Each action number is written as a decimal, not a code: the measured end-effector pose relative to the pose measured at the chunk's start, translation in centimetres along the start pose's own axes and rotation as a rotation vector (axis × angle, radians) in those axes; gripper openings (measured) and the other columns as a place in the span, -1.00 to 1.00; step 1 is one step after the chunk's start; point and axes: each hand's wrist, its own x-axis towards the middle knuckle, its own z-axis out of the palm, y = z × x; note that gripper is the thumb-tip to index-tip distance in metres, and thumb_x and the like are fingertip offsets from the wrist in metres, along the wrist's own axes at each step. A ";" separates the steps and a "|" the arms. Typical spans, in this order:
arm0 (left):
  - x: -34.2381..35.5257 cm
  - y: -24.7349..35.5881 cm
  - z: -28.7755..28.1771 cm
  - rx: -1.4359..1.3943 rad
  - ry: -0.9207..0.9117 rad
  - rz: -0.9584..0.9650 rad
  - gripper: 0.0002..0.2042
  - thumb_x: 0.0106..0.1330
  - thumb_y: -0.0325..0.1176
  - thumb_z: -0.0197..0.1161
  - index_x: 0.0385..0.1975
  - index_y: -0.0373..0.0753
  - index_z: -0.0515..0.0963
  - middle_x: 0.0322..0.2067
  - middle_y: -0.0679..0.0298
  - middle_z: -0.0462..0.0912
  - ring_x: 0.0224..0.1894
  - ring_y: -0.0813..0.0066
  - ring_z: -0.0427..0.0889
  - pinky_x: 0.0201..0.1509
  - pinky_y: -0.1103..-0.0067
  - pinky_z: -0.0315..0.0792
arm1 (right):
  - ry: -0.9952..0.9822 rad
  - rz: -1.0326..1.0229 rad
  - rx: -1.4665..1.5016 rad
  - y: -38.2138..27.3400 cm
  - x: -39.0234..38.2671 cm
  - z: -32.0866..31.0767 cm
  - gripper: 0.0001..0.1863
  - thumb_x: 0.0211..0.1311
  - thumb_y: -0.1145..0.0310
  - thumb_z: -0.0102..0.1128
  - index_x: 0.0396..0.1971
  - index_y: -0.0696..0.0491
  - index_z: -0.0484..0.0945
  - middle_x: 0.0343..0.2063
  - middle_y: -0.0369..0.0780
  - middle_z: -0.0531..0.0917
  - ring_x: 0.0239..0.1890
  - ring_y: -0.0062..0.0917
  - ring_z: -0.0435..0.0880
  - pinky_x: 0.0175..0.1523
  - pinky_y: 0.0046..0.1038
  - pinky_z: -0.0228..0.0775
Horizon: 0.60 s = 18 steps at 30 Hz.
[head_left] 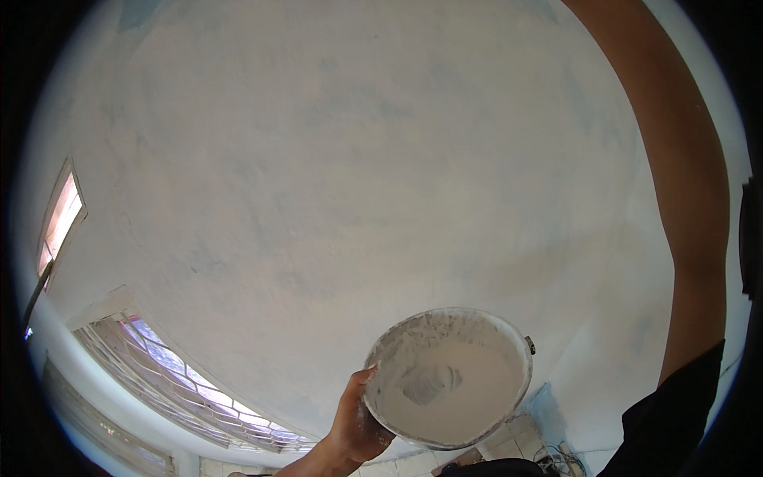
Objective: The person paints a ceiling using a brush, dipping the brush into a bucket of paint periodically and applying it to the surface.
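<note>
My left hand grips the left side of a round bucket, its thumb at the rim. Inside lies a smooth, pale grey-white paste with darker smears near its middle. More of it coats the inner wall, and some whitens my thumb. On the bucket's right side sits a small dark handle fitting. My right arm, in a black sleeve, stretches up along the right side and leaves the picture at the top, so the right hand is hidden from view. Above the bucket spreads a broad whitish plastered ceiling with faint blue-grey patches.
A barred window is at the lower left, with a smaller bright opening higher at the left edge. Below the bucket, pale tiles and a tangle of dark wires show. A blue patch marks the corner there.
</note>
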 end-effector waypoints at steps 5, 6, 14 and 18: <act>0.0 0.4 0.6 0.030 0.014 -0.010 -0.45 0.17 -0.03 -0.04 0.10 -0.22 0.21 0.03 0.21 0.36 0.04 0.35 0.38 0.04 0.43 0.35 | 0.217 -0.257 -0.141 2.5 1.2 2.7 -0.72 0.00 0.41 0.15 -0.78 0.14 0.32 -0.72 -0.09 0.44 -0.60 -0.36 0.45 -0.42 -0.35 0.24; 0.1 0.4 0.7 0.034 0.009 -0.013 -0.45 0.17 -0.03 -0.04 0.10 -0.22 0.21 0.03 0.21 0.36 0.04 0.35 0.38 0.04 0.43 0.35 | 0.169 -0.293 -0.234 2.5 1.2 3.0 -0.76 -0.01 0.43 0.12 -0.76 0.14 0.35 -0.69 -0.09 0.48 -0.57 -0.35 0.48 -0.41 -0.35 0.27; 0.3 0.4 0.5 0.048 -0.044 0.023 -0.46 0.17 -0.02 -0.06 0.10 -0.20 0.22 0.01 0.24 0.38 0.03 0.36 0.40 0.02 0.45 0.37 | -0.029 -0.457 -0.135 -1.5 -4.9 7.5 -0.89 -0.13 0.47 0.15 -0.52 0.06 0.61 -0.57 -0.27 0.60 -0.47 -0.49 0.61 -0.39 -0.51 0.47; 0.6 0.4 0.2 0.071 -0.023 0.029 -0.45 0.17 -0.02 -0.07 0.11 -0.19 0.21 0.01 0.25 0.38 0.03 0.36 0.40 0.02 0.45 0.37 | -0.194 -0.571 0.039 -3.5 -7.4 7.9 -0.91 -0.04 0.41 0.15 -0.63 0.00 0.62 -0.54 -0.28 0.64 -0.44 -0.54 0.63 -0.36 -0.51 0.49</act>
